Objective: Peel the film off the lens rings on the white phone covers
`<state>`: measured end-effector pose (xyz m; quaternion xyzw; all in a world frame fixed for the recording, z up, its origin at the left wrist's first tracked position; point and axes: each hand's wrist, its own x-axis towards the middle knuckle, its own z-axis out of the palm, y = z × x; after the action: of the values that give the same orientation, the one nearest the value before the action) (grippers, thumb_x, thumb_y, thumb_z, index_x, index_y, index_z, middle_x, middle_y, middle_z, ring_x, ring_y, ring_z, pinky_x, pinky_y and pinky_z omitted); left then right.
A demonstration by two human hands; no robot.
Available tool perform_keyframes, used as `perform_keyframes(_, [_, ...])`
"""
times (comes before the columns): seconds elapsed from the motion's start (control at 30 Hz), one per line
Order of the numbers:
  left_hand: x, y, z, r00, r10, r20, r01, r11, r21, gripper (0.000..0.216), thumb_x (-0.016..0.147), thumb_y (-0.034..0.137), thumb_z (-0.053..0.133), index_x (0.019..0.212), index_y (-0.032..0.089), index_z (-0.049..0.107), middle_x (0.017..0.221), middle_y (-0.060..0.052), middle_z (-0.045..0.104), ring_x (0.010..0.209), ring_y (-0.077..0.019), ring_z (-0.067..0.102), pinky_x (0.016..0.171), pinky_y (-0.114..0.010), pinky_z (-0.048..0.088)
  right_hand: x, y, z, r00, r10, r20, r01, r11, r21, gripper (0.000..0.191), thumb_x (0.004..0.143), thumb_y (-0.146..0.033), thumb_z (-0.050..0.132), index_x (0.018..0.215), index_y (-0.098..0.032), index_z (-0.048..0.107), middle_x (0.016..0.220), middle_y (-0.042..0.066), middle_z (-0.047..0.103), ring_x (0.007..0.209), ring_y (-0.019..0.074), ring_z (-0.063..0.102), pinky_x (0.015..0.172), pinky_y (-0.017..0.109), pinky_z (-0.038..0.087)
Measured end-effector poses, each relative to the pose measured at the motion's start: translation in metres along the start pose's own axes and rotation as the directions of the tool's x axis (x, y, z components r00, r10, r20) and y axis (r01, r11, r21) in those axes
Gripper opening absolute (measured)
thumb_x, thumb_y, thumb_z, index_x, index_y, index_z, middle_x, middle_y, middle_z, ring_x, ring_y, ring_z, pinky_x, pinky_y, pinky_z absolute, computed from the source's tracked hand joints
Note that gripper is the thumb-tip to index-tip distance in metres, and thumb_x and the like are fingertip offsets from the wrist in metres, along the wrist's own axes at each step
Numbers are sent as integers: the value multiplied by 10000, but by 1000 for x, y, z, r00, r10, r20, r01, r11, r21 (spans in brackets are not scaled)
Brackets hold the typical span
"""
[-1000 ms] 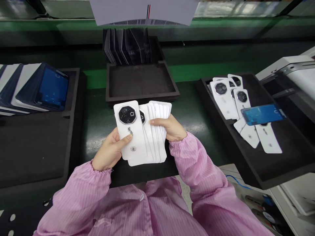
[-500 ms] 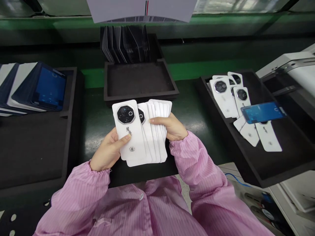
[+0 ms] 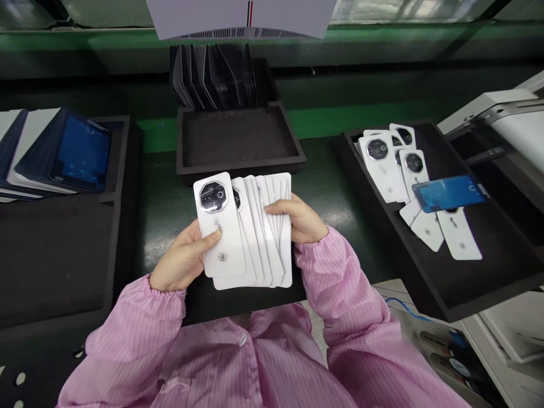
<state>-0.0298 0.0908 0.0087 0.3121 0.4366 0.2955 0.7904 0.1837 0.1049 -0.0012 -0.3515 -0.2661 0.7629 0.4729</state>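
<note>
Both my hands hold a fanned stack of white phone back covers [image 3: 250, 232] over the dark green bench. My left hand [image 3: 185, 262] grips the front cover [image 3: 219, 226], thumb pressed on its face below the octagonal camera ring. My right hand [image 3: 297, 218] is closed on the right side of the fan, fingers lying across the rear covers. Pink sleeves cover both arms.
A black tray [image 3: 240, 161] stands just beyond the fan, with dark panels [image 3: 212, 76] racked upright behind it. A black tray [image 3: 442, 294] at right holds several white covers and one blue-filmed piece [image 3: 448, 192]. Blue-filmed panels [image 3: 63, 150] lean at left over a black tray [image 3: 114, 192].
The fan of covers has tilted more upright and closed up slightly. My right hand's fingers have slid a little across the rear covers. The view has shifted slightly.
</note>
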Motion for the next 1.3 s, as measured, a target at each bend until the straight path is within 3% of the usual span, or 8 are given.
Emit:
perform_keyframes(0.33, [-1,4,-3,994,102,-44,-100,994,35,418,840,213,594,1251,253,523,1304,-70,568,1166,-270,546,867,-347,551,-1,-2,-5,995,63,82,-56,995,-79,360,685,-163,722,1034,-173,634,992,53,696,933,262,658,867,446,531])
perform_keyframes(0.57, [-1,4,-3,994,104,-38,-104,995,11,384,851,197,582,1229,247,537,1310,-57,563,1189,-258,528,897,-335,539,1,3,0,993,75,95,-71,997,-43,400,622,-113,752,1001,-169,637,981,49,705,966,276,652,902,459,514])
perform_keyframes(0.83, [0,1,-4,989,141,-51,-143,989,-25,333,832,197,609,1161,229,569,1286,-63,581,1194,-274,521,928,-375,519,1,5,1,995,64,82,-60,997,-53,430,616,-117,758,1019,-182,623,1015,52,696,1023,290,628,922,476,498])
perform_keyframes(1.3, [-1,-3,-5,979,202,-24,-202,979,5,365,840,210,597,1201,235,559,1275,-65,592,1149,-265,559,899,-356,529,0,6,4,994,96,59,-93,994,-54,542,601,-63,730,1105,-205,592,1017,41,697,1024,302,626,903,492,505])
